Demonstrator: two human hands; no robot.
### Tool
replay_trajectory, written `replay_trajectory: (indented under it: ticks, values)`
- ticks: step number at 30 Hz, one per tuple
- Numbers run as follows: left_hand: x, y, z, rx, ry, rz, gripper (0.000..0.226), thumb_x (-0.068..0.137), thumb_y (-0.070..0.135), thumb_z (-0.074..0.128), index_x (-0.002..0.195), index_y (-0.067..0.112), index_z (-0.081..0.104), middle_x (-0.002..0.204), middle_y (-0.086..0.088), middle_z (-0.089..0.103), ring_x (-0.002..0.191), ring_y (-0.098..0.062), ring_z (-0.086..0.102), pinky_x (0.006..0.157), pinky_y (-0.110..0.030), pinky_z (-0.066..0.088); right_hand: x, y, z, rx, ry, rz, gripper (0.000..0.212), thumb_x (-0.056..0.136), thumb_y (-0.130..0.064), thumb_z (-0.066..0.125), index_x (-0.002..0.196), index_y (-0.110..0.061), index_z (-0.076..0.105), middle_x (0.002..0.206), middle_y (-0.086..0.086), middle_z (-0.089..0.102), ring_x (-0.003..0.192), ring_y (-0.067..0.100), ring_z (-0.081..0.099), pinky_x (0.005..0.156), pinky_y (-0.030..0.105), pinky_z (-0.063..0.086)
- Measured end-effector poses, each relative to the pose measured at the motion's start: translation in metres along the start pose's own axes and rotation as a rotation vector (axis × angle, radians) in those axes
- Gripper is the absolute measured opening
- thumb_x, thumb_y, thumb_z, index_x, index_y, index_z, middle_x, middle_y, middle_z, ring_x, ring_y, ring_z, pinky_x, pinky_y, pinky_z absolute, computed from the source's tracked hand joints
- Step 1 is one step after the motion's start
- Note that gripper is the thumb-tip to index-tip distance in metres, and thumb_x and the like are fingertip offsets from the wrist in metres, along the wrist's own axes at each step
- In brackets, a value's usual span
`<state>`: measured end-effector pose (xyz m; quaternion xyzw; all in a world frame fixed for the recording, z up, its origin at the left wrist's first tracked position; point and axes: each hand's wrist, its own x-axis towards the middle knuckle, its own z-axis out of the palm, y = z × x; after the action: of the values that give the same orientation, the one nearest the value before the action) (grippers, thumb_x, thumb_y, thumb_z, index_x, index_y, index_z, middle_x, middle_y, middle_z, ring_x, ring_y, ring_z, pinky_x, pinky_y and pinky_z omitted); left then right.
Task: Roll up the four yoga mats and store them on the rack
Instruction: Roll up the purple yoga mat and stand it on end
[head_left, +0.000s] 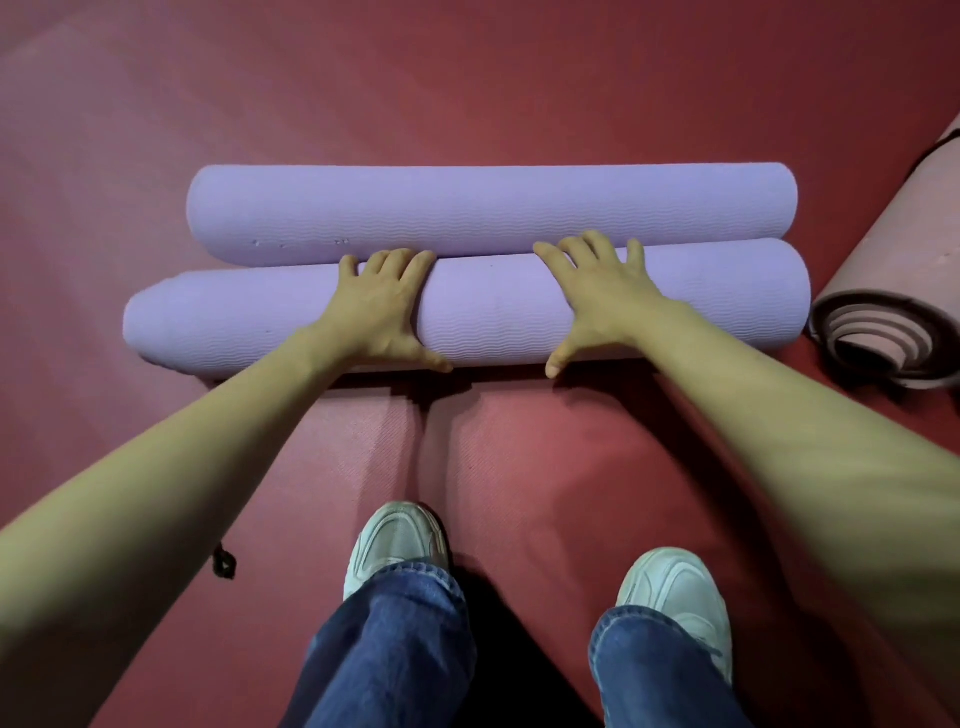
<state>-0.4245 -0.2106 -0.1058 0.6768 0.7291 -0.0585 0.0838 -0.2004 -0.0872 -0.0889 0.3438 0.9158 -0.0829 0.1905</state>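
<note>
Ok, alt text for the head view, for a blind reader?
The left hand and right hand rest, fingers spread, on the near purple roll, which touches a far purple roll on the red floor. A pink roll lies at right.

My forearms (218, 447) are bare; I wear blue denim jeans (395, 644) and white sneakers (397, 538).

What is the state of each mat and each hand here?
near purple mat: rolled up, on floor, under both hands
far purple mat: rolled up, touching the near one
pink mat: loosely rolled, lying at right
left hand: spread, pressing near purple mat
right hand: spread, pressing near purple mat
</note>
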Motion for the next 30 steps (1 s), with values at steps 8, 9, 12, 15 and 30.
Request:
replay_trajectory:
  ticks: [8,9,12,15,30]
  values:
    - [-0.019,0.008,0.005,-0.036,0.07,0.037,0.119,0.04,0.085,0.049,0.13,0.007,0.046,0.127,-0.013,0.053,0.115,-0.032,0.05,0.092,-0.053,0.034,-0.018,-0.012,0.011,-0.054,0.128,0.003,0.122,0.047,-0.057,0.082,0.144,-0.018,0.019,0.135,0.008,0.034,0.123,0.03,0.031,0.104,0.054,0.026]
    - [-0.023,0.01,0.006,-0.038,0.074,0.048,0.118,0.04,0.084,0.05,0.129,0.006,0.047,0.126,-0.014,0.054,0.112,-0.032,0.051,0.091,-0.052,0.035,-0.024,-0.013,0.014,-0.052,0.138,0.001,0.121,0.047,-0.058,0.082,0.144,-0.018,0.021,0.134,0.007,0.035,0.121,0.03,0.032,0.103,0.052,0.026]
    - [-0.04,0.017,0.012,-0.046,0.083,0.076,0.115,0.041,0.082,0.053,0.127,0.006,0.047,0.123,-0.014,0.056,0.107,-0.032,0.053,0.087,-0.051,0.037,-0.046,-0.017,0.027,-0.033,0.153,0.005,0.121,0.047,-0.06,0.08,0.144,-0.018,0.023,0.132,0.007,0.036,0.119,0.03,0.034,0.103,0.05,0.025]
    - [-0.061,0.028,0.021,-0.061,0.098,0.098,0.114,0.042,0.081,0.056,0.127,0.006,0.048,0.123,-0.013,0.056,0.106,-0.031,0.053,0.088,-0.052,0.038,-0.071,-0.025,0.043,-0.036,0.15,0.022,0.122,0.04,-0.058,0.081,0.143,-0.016,0.031,0.129,0.008,0.041,0.114,0.031,0.039,0.101,0.051,0.027]
    - [-0.106,0.059,0.029,-0.095,0.058,0.167,0.111,0.039,0.083,0.056,0.121,0.008,0.05,0.116,-0.006,0.06,0.103,-0.026,0.06,0.09,-0.05,0.042,-0.131,-0.034,0.06,0.071,-0.043,0.01,0.127,0.047,-0.076,0.069,0.149,-0.023,0.013,0.141,0.0,0.028,0.126,0.023,0.028,0.108,0.045,0.018]
